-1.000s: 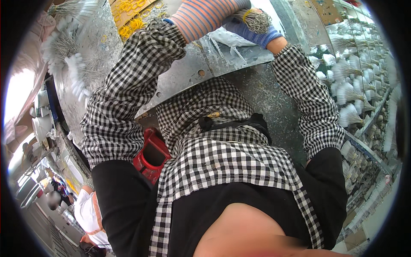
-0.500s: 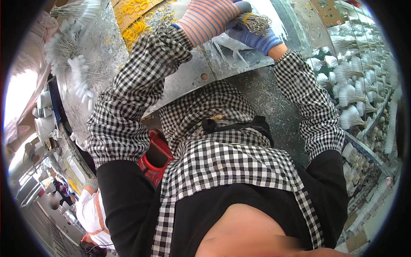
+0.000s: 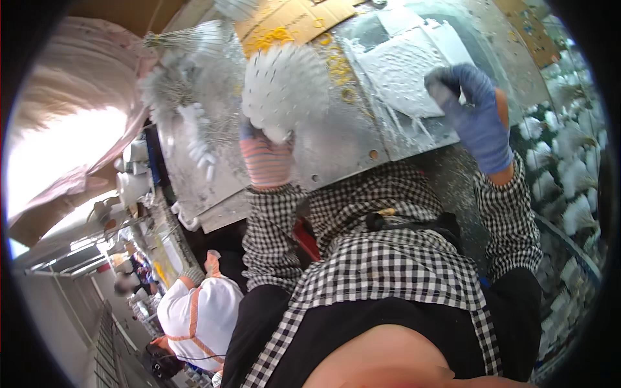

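My left hand (image 3: 266, 160), in an orange-and-blue striped glove, is closed around a bundle of white wire-stemmed brushes (image 3: 284, 87). Their rounded, dark-dotted white heads face up, and the stems are mostly hidden. The bundle is over the left part of the metal worktable (image 3: 349, 152), slightly blurred. To the right, my right hand (image 3: 477, 119) in a blue glove is raised near a white, lumpy slab (image 3: 404, 68). Its thumb and fingers curl together in a pinch; whether anything small is between the tips is hidden.
Yellow rings (image 3: 272, 37) lie on cardboard (image 3: 304, 22) at the back. More brush bundles (image 3: 184, 40) lie on the table's left. Racks of white brushes (image 3: 576, 168) stand at the right. A person in white (image 3: 200, 317) is at the lower left, and a red container (image 3: 306, 239) is below the table.
Both hands were together at the bundle, wire ends showing with a yellow band. My left hand has carried it leftward, white heads up; my right hand has let go. The view has shifted too.
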### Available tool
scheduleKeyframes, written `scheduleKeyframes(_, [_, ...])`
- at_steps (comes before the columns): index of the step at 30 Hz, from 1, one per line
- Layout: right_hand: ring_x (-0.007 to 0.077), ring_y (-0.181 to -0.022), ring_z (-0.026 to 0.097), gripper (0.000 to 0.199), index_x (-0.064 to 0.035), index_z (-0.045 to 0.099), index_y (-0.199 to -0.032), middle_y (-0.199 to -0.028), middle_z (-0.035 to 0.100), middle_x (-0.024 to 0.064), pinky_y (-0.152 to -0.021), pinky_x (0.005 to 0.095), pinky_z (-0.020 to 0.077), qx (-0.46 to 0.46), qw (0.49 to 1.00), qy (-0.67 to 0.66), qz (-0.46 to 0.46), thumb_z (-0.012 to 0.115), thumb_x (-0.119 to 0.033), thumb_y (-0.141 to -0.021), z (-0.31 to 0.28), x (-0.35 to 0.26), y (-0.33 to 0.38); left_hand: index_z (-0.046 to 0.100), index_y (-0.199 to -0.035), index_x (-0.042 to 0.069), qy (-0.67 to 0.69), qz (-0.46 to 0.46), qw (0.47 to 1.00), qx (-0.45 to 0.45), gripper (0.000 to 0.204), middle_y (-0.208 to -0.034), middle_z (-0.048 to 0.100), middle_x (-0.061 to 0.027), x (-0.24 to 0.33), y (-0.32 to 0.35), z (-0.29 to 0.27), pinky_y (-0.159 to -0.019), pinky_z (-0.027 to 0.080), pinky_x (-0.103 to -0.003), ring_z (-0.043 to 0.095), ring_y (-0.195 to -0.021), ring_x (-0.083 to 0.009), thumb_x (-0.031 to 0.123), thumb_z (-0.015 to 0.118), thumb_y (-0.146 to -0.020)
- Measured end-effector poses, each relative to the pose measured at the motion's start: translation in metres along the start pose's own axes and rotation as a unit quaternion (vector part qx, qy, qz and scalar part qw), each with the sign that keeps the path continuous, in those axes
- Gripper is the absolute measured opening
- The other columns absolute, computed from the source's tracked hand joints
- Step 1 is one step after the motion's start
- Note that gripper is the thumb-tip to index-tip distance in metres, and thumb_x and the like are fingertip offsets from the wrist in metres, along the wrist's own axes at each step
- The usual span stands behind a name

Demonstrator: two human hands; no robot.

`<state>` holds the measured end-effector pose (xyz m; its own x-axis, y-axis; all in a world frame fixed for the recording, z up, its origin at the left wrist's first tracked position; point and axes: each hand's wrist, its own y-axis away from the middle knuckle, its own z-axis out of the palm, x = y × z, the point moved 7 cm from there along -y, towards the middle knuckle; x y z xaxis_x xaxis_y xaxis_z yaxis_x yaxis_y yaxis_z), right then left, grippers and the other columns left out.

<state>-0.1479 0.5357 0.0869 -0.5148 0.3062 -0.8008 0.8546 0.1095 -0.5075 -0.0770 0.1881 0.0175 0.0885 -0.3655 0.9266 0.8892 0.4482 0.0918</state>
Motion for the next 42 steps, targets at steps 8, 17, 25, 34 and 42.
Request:
scheduleKeyframes(8, [0.0148,-0.071,0.066,0.010,-0.0048,0.076,-0.094,-0.084,0.074,0.0054,-0.065,0.0286,0.0532,-0.150,0.988,-0.024,0.017,0.078,-0.012,-0.086,0.045,-0.014,0.015,0.061,-0.132,0.011,0.690,-0.273,0.670,-0.018,0.039,-0.131,0.066,-0.0039,-0.099,0.014,-0.100,-0.089,0.057,-0.038,0.061,-0.118,-0.0228,0.036,0.056,-0.103])
scheduleKeyframes(17, [0.0157,-0.068,0.065,0.010,-0.0052,0.075,-0.092,-0.081,0.072,0.0058,-0.063,0.0293,0.0535,-0.159,0.985,-0.071,-0.011,0.077,-0.012,-0.086,0.059,-0.028,0.006,0.062,-0.131,0.009,0.488,-0.282,0.822,-0.077,0.043,-0.131,0.066,-0.0096,-0.073,0.011,-0.053,-0.100,0.052,-0.047,0.063,-0.118,-0.0264,0.038,0.062,-0.099])
scheduleKeyframes(25, [0.0198,-0.076,0.070,0.020,-0.0049,0.074,-0.098,-0.086,0.075,0.0095,-0.073,0.0319,0.0566,-0.172,0.973,-0.138,-0.070,0.074,-0.023,-0.089,0.083,-0.043,-0.029,0.059,-0.137,0.003,0.178,-0.184,0.963,-0.079,0.058,-0.129,0.066,-0.0195,-0.026,0.024,-0.003,-0.106,0.049,-0.050,0.065,-0.117,-0.0321,0.042,0.065,-0.094])
scheduleKeyframes(34, [0.0239,-0.088,0.067,0.019,-0.0100,0.076,-0.102,-0.095,0.072,0.0077,-0.080,0.0353,0.0545,-0.379,0.904,-0.097,-0.173,0.074,-0.020,-0.086,0.143,-0.047,-0.030,0.046,-0.143,0.004,0.062,-0.173,0.981,-0.069,0.061,-0.124,0.062,-0.0158,-0.020,0.002,-0.006,-0.102,0.053,-0.045,0.064,-0.112,-0.0301,0.014,0.064,-0.085])
scheduleKeyframes(42, [0.0294,-0.091,0.071,0.015,-0.0125,0.076,-0.096,-0.089,0.072,0.0121,-0.083,0.0413,0.0574,-0.262,0.875,0.232,-0.335,0.071,-0.019,-0.083,0.156,-0.025,-0.016,0.040,-0.150,0.006,-0.048,-0.095,0.994,-0.020,0.073,-0.108,0.063,-0.0092,-0.008,-0.017,-0.014,-0.079,0.059,-0.031,0.066,-0.088,-0.0193,-0.002,0.061,-0.080])
